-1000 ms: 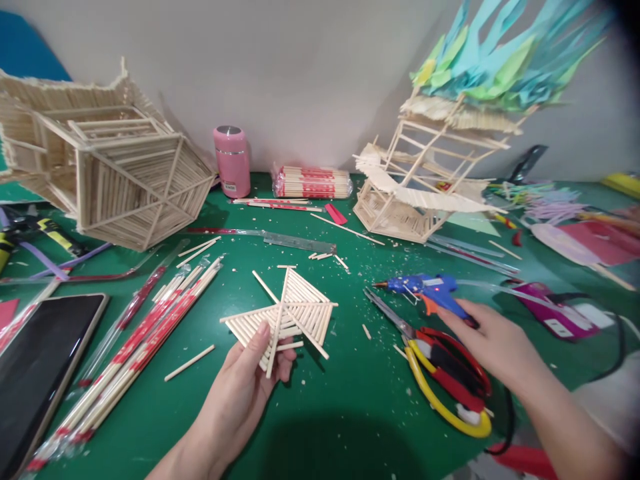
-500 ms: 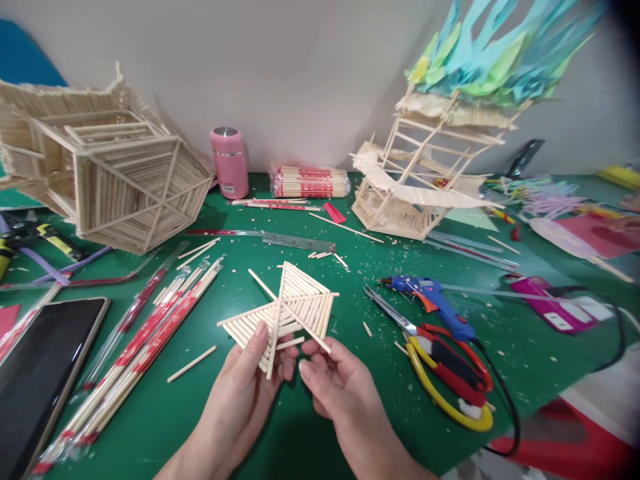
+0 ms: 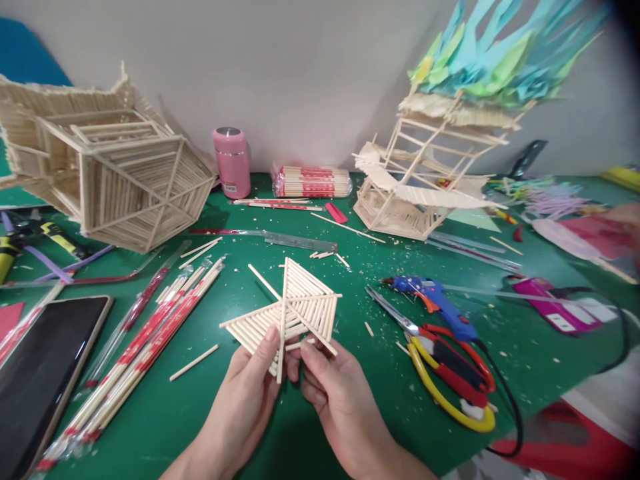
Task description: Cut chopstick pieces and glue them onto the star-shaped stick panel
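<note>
My left hand (image 3: 250, 390) is closed on a fan-patterned panel of thin wooden sticks (image 3: 255, 321), its thumb on top near the lower edge. Crossing sticks divide the panel into sections, two of them filled with rows of shorter sticks. My right hand (image 3: 337, 387) is closed at the panel's lower right, thumb and fingers pinching the right end of a short wooden stick (image 3: 295, 346) that lies across the unfilled gap. Fingers of both hands are partly hidden under the panel. A loose stick (image 3: 194, 363) lies left of my left hand.
Red-wrapped chopsticks (image 3: 145, 347) and a phone (image 3: 55, 373) lie at left. Scissors (image 3: 395, 312), yellow-handled pliers (image 3: 450, 373) and a blue glue gun (image 3: 435, 300) lie at right. Stick models (image 3: 150, 193) (image 3: 415, 200), a pink bottle (image 3: 231, 163) and another person's blurred hand (image 3: 627, 223) are farther off.
My right thumb has moved up and left onto the end of the short stick, and my right hand has come closer to the panel. The left hand keeps its hold.
</note>
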The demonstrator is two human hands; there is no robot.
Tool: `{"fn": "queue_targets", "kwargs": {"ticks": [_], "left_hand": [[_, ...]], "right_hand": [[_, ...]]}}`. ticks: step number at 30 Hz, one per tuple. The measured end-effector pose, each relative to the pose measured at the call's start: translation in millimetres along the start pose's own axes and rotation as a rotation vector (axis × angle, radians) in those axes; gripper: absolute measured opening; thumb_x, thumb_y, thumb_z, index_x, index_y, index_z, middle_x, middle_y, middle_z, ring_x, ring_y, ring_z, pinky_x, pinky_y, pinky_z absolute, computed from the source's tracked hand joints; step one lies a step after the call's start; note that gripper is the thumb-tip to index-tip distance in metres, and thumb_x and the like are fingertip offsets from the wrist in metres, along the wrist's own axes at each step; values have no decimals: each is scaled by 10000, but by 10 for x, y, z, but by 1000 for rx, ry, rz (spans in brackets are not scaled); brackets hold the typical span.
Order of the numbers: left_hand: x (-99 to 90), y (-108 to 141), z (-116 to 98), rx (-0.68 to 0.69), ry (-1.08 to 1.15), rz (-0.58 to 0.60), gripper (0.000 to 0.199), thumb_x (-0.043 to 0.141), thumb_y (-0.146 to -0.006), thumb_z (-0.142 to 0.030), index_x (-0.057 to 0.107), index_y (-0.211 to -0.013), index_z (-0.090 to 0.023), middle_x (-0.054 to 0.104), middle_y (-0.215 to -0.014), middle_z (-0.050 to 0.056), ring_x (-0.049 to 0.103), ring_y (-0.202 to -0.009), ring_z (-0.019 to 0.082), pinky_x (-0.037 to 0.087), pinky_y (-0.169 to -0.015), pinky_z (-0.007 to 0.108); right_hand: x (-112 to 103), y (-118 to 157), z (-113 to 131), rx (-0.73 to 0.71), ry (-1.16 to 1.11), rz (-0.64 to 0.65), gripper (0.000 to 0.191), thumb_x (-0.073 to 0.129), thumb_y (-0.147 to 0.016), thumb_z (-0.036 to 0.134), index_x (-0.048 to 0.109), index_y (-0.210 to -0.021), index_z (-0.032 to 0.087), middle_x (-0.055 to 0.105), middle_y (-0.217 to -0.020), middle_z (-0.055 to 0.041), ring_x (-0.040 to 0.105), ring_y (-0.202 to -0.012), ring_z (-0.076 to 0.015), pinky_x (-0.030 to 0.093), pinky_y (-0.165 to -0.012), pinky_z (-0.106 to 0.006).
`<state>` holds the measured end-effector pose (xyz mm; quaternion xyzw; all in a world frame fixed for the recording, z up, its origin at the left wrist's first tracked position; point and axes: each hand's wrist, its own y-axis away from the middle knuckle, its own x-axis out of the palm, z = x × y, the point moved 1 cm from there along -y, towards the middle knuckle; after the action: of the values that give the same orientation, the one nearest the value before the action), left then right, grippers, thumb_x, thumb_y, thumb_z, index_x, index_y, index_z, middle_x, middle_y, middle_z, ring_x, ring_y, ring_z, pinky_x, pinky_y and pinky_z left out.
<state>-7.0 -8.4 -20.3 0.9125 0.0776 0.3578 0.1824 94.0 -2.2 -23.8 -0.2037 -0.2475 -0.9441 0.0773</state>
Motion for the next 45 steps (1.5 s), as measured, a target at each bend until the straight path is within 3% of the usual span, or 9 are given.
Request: {"fn": "queue_targets", "kwargs": {"ticks": [14,45], "left_hand": [[8,-22,11,-5,-1,-14,230,628,-752,-349,586,-640,-153,552,-547,-7,467,-551,117,414,-564,231],[-10,-6,26,-36,24,-37,199,624,-767,-320,609,-673,-145,572,-631,2,464,-582,100,419,-571,202]], "right_hand": [[9,-61,23,48,-103,-4,238,688,-719,347,572,-714,139,531,-579,10,393,-500,-51,160,-428,-196],[51,-68,30,96,-188,-46,300,728,-659,389,552,-644,147,499,-536,29,353,-457,-40,189,-411,-171]]}}
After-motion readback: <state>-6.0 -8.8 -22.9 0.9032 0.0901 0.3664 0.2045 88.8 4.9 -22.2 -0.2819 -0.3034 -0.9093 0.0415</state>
